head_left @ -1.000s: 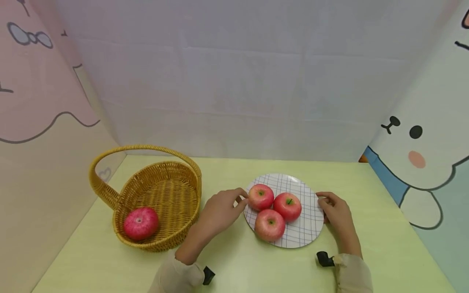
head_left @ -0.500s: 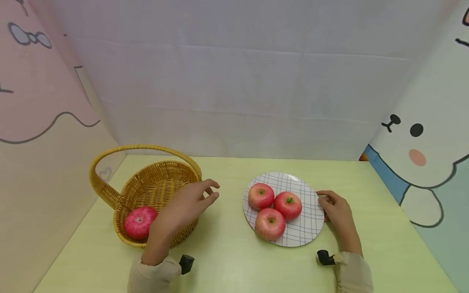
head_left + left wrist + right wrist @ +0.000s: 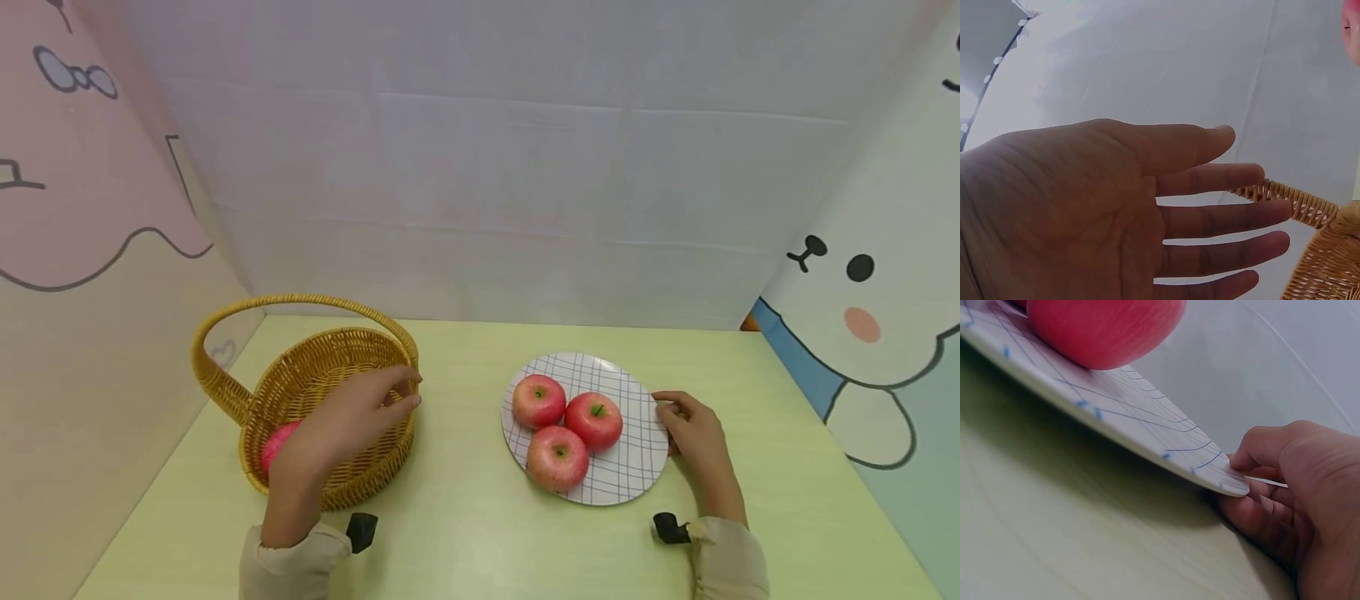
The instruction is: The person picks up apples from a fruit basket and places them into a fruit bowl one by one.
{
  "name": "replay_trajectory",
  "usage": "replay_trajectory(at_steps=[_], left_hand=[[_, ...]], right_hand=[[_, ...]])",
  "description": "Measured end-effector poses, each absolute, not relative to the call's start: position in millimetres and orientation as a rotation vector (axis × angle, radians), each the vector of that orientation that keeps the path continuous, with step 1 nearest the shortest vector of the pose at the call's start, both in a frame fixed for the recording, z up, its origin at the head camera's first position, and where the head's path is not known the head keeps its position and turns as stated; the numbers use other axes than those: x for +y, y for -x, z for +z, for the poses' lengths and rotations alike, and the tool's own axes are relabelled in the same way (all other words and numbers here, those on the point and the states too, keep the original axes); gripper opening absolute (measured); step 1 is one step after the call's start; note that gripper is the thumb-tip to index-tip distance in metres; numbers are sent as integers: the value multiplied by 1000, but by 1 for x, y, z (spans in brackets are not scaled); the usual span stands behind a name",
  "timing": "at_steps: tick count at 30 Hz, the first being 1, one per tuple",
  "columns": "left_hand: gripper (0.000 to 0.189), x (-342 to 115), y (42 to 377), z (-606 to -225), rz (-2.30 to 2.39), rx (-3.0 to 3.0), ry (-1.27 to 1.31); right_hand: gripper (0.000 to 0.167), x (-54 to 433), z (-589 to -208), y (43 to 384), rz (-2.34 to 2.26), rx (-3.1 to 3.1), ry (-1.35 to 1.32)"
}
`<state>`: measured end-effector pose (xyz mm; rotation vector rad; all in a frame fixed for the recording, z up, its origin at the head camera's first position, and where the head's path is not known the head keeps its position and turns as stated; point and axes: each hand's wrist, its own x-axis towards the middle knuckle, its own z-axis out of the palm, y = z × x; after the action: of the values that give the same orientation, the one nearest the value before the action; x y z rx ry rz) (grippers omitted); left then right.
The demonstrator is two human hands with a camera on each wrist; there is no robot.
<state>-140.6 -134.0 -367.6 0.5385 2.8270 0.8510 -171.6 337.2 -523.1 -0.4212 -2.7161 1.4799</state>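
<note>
My left hand is over the wicker basket, its fingers straight and holding nothing; the left wrist view shows the bare palm. Partly hidden behind that hand, a deep pink round fruit lies in the basket. On the right, my right hand pinches the rim of a white plate with a checked line pattern. In the right wrist view the plate's edge sits between finger and thumb, tilted in that view. Three red apples lie together on the plate's left half.
The basket's tall handle arches over its back. A pale yellow-green table extends under everything. Behind it hangs a white cloth, with cartoon-printed panels at the sides. A black wrist mount sticks out from the left sleeve.
My left hand has moved left from beside the apples to over the basket, covering part of the pink fruit. My right hand, the plate and the apples have stayed put.
</note>
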Motion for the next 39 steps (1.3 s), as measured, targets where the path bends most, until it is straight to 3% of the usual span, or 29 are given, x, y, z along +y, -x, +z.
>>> replay_trajectory(at_steps=[39], left_hand=[[34,-118,139,-371,757,2662,-488]], right_hand=[[41,336,-521,171,1462,-2712,441]])
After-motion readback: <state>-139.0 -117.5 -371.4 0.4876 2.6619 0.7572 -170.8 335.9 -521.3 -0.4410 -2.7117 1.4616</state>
